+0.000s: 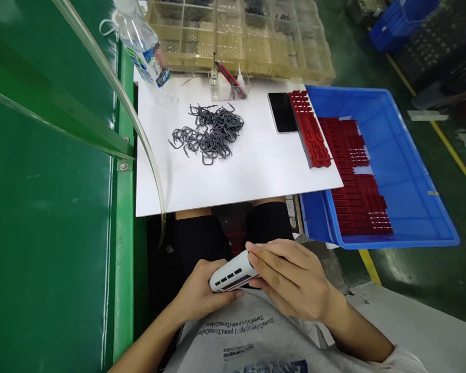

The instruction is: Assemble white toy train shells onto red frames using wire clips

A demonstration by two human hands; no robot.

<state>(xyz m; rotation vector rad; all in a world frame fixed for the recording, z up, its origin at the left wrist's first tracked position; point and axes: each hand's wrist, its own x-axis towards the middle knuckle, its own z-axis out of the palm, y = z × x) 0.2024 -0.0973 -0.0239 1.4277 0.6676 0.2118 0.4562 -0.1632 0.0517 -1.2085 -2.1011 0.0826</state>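
Note:
In the head view my left hand (200,292) grips one end of a white, rounded, box-like piece (232,272) with dark slots along its side. My right hand (299,282) is closed over the other end, its fingertips pressed on the top edge. They hold it in front of my shirt, above my lap and short of the white tabletop (256,178). The exact kind of piece does not show, and my right fingers hide much of it. On the tabletop lies a tangled heap of dark grey, bent frame-like plastic parts (212,132).
A dark-screened phone (282,113) lies beside stacked red parts (312,132). To the right, a blue bin (404,171) contains rows of red parts (357,202). A bottle (143,49), small clear holder (229,92) and compartment tray (236,39) stand behind. A clear tube (128,98) hangs at left.

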